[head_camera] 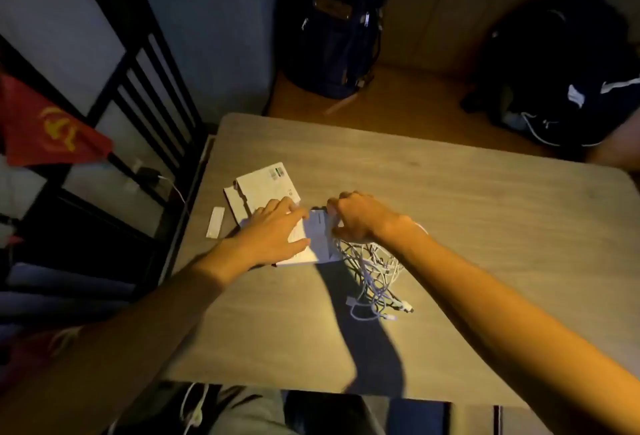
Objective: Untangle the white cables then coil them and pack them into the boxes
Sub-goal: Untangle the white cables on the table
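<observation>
Cables [374, 275] tangled on table [450, 192], just beside box [317, 238]. Left hand [273, 230] flat, pressing box; right hand [356, 216] curled, seemingly pinching its flap. Step: opening box. Next needs both hands free, teasing loops apart.

Table [450, 212] matt wood-grain laminate, boxes [266, 188] smooth white card with printed labels, cables [374, 275] white glossy plastic, backpack [332, 36] dark woven cloth, floor [398, 105] polished wood.

Dim warm light, arm shadow on table [450, 192], soft blur throughout (edges bowed by wide-angle lens)
</observation>
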Motion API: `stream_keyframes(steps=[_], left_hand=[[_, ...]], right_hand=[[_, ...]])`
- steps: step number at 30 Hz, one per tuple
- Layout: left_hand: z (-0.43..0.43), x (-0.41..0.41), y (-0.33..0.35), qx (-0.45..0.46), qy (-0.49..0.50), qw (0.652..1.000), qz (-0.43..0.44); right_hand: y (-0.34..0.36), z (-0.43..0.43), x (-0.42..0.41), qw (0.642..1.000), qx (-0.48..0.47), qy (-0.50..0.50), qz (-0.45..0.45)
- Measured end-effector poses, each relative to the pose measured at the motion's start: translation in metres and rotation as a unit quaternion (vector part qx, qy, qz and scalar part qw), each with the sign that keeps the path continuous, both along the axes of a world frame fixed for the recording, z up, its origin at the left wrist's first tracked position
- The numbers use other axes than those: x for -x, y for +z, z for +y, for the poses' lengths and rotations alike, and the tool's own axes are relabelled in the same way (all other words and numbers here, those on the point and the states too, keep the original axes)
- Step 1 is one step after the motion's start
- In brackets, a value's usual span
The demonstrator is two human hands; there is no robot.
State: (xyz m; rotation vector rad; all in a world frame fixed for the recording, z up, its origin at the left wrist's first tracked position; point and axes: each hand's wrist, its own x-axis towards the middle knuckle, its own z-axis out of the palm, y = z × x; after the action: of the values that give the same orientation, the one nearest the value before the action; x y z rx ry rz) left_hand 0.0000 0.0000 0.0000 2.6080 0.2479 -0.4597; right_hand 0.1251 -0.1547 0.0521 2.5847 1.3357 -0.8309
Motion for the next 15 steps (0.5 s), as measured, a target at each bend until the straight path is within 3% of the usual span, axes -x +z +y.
stream_keyframes(steps=[5, 8, 15], left_hand=[[-0.010, -0.002, -0.043, -0.085, -0.104, 0.991, -0.009], [-0.014, -0.009, -0.070, -0.116, -0.111, 0.986, -0.051], [-0.020, -0.038, -0.095, -0.126, -0.110, 0.975, -0.145]], right_hand=[[-0.043, -0.002, 0.014, 0.999, 0.040, 0.006, -0.022], [-0.067, -0.016, 0.017, 0.998, 0.041, 0.022, -0.038], [-0.096, -0.039, -0.005, 0.984, -0.128, -0.023, -0.119]])
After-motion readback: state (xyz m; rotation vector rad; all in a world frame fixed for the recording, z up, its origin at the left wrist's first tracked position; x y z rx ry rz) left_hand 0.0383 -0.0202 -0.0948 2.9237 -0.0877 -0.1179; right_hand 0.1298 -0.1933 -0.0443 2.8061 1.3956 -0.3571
